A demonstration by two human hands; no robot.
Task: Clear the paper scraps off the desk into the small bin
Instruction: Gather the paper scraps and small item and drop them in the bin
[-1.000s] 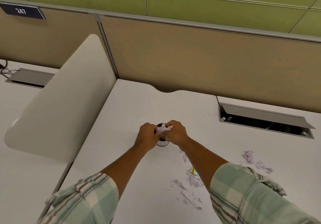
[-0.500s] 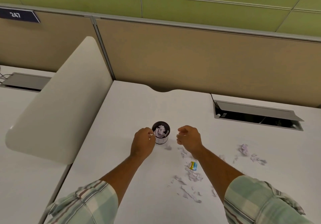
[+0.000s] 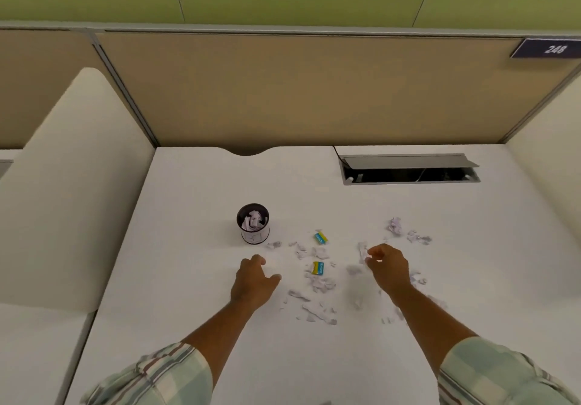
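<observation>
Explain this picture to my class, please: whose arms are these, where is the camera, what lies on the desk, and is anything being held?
There is no machine here. A person wears a camera on the head, looking forward and down, so the arms reaching in from the bottom edge are the wearer's own.

The left hand hovers over the white desk, open and empty. The right hand has its fingers curled beside a paper scrap; whether it is gripped I cannot tell.

A small bin, round and dark, stands upright with paper already inside. Torn paper scraps lie scattered to its right, with two small yellow-and-blue items among them. Behind is an open cable hatch.
</observation>
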